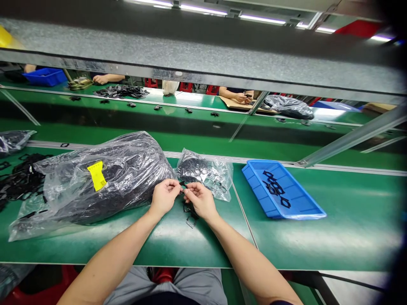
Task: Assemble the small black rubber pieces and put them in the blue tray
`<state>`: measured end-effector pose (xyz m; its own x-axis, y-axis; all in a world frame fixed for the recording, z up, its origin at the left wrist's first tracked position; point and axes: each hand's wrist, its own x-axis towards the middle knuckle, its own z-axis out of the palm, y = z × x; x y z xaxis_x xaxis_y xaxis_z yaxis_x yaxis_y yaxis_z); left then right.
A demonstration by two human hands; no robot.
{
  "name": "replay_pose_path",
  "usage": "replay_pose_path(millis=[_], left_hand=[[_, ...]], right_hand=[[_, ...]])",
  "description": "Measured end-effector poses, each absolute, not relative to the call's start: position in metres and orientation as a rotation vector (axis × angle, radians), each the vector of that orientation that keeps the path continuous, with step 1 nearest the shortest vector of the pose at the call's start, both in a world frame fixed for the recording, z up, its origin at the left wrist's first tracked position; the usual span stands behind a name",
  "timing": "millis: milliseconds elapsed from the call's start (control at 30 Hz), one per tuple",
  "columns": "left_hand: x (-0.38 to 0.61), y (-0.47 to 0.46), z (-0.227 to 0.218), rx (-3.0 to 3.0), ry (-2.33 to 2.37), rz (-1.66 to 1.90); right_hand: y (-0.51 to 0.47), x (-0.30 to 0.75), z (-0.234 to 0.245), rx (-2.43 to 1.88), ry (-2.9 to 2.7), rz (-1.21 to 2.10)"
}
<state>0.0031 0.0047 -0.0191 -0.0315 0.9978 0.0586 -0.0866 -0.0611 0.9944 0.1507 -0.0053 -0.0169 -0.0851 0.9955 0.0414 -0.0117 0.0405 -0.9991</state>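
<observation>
My left hand (pixel 165 196) and my right hand (pixel 201 200) meet over the green table, fingertips pinched together. Between them is a small black plastic part (pixel 182 184), gripped from both sides and mostly covered by the fingers. Below the right hand, a few thin black frame-like pieces (pixel 191 221) lie on the table. A large clear bag of black parts (pixel 127 169) with a yellow label rests against the left-hand side. Just behind my hands sits a smaller clear bag (pixel 219 173) holding dark round pieces.
To the right stands a blue tray (pixel 295 192) with several black frames inside. Loose black parts (pixel 22 182) are heaped at far left. Beyond a metal rail, black pieces (pixel 158 107) lie in a row on green belting. Across it, a co-worker's hands (pixel 244 98) hold something dark.
</observation>
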Motion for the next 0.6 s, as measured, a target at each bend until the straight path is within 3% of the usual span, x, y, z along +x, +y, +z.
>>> replay_pose_path(millis=[600], left_hand=[[0.0057, 0.0056, -0.0191, 1.017, 1.104, 1.356]], right_hand=[[-0.0053, 0.1530, -0.0246, -1.147, -1.454, 1.048]])
